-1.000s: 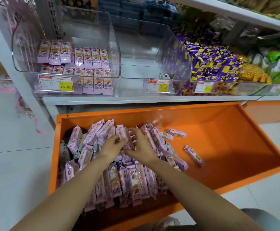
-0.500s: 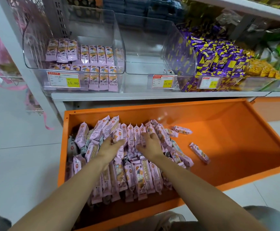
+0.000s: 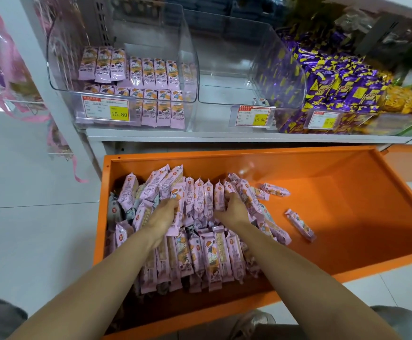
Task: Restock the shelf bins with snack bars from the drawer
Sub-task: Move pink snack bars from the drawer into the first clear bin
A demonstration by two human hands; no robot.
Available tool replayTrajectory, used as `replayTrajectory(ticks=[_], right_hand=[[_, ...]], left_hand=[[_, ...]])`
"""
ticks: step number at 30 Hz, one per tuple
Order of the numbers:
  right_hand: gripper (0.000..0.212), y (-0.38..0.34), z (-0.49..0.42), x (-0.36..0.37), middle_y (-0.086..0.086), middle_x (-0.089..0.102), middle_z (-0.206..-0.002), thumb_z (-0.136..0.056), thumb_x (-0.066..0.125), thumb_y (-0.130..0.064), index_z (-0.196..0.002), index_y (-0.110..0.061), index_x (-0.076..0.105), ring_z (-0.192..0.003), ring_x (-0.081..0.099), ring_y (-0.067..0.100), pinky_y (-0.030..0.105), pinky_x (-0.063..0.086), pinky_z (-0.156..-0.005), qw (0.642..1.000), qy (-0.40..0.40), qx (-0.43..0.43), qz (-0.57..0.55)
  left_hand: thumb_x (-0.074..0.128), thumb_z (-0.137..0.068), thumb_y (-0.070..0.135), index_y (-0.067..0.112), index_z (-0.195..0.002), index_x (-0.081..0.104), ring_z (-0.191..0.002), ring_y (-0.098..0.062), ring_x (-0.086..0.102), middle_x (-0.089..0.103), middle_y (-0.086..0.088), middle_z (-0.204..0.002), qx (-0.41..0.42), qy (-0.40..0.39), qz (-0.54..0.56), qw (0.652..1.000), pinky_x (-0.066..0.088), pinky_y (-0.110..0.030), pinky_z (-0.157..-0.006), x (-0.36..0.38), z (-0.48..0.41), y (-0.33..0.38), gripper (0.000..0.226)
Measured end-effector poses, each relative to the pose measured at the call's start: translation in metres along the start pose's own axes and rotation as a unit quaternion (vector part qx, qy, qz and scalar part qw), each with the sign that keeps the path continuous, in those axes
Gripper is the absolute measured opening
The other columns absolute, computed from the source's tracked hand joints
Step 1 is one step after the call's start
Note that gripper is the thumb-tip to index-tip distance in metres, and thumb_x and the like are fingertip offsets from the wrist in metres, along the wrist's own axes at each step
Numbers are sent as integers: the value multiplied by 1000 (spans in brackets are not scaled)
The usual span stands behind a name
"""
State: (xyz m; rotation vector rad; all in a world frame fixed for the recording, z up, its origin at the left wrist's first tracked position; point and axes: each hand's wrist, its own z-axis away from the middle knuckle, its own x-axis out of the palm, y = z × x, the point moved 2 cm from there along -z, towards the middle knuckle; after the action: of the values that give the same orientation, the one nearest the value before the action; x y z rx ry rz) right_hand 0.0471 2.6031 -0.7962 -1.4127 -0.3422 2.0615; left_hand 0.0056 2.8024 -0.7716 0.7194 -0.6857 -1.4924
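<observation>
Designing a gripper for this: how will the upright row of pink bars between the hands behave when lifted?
Likely light and stiffish: the row of snack bars stands upright, squeezed between the left hand and right hand. Glossy wrappers look slippery, so middle bars may drop.

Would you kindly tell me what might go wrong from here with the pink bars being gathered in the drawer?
The left hand and right hand squeeze a loose row of bars between them; the middle ones, held only by side pressure, may slip out when lifted. Dropped bars could miss the drawer and hit the floor. The left bin already holds rows of bars, so a big bunch may topple them.
</observation>
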Motion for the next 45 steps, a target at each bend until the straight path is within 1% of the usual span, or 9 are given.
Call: replayTrajectory(ticks=[3, 6, 11, 17, 24, 28, 34, 38, 45], right_hand=[[43, 1, 3, -11, 2, 57, -85, -91, 65, -13, -130, -4, 48, -67, 53, 13, 21, 43, -56, 988, 4, 5, -154], [48, -5, 12, -19, -1, 60, -101, -92, 65, -9, -136, -9, 46, -91, 61, 16, 29, 50, -81, 962, -46, -17, -268], [54, -21, 29, -16, -2, 57, -115, -91, 65, -8, -140, -20, 46, -98, 64, 18, 26, 53, -82, 944, -149, -60, -290], [38, -36, 40, -15, 5, 60, -118, -89, 71, -14, -119, -32, 57, -104, 63, 23, 42, 52, -98, 938, -165, -90, -290], [34, -45, 54, -24, 5, 58, -123, -92, 66, -10, -121, -24, 57, -113, 58, 23, 26, 48, -89, 938, -159, -104, -288], [34, -52, 65, -36, 2, 55, -121, -94, 62, -6, -127, -10, 56, -95, 60, 7, 13, 51, -74, 946, -126, -144, -264], [43, -61, 71, -36, 0, 53, -126, -90, 69, -28, -130, -20, 57, -112, 55, 16, 29, 49, -95, 959, -57, -203, -189], [71, -72, 83, -34, -6, 49, -125, -77, 80, -41, -138, -21, 49, -108, 48, -13, 11, 41, -91, 956, -21, -242, -164], [67, -109, 93, -35, -9, 49, -126, -79, 77, -31, -138, -27, 45, -115, 46, 0, 14, 40, -94, 933, 81, -311, -162]], left_hand=[[51, -98, 30, 9, -131, 46, -101, -23, 53, 54, -10, -123, 9, 22, 6, 1000, 42, -35, -86, 0, -2, 4, 39], [60, -96, 25, 8, -124, 48, -71, -19, 48, 52, -7, -91, 5, 23, 33, 999, 46, -29, -62, 3, -5, 6, 35], [65, -94, 22, 10, -125, 46, -70, -18, 54, 55, -7, -82, 16, 3, 69, 997, 55, -28, -65, 10, 6, 18, 39], [66, -93, 22, 9, -118, 50, -72, -18, 55, 58, -8, -90, 36, 21, 48, 998, 53, -27, -59, 6, 17, 26, 33], [68, -91, 26, 19, -93, 49, -70, -25, 55, 54, -11, -80, 48, 32, 51, 997, 44, -26, -46, 3, 29, 35, 20], [71, -89, 25, 24, -88, 48, -62, -22, 58, 61, -10, -84, 70, 37, 43, 996, 51, -31, -53, 3, 33, 41, 23], [73, -87, 18, 5, -117, 54, -79, -18, 67, 68, -9, -101, 74, 33, 84, 993, 55, -28, -58, 2, 40, 48, 37], [73, -87, 15, 5, -117, 53, -74, -17, 64, 66, -8, -96, 77, 42, 110, 990, 52, -20, -45, -1, 47, 56, 37], [78, -83, 22, 11, -107, 53, -77, -21, 69, 68, -12, -100, 175, 68, 90, 978, 58, -29, -56, -25, 62, 80, 36]])
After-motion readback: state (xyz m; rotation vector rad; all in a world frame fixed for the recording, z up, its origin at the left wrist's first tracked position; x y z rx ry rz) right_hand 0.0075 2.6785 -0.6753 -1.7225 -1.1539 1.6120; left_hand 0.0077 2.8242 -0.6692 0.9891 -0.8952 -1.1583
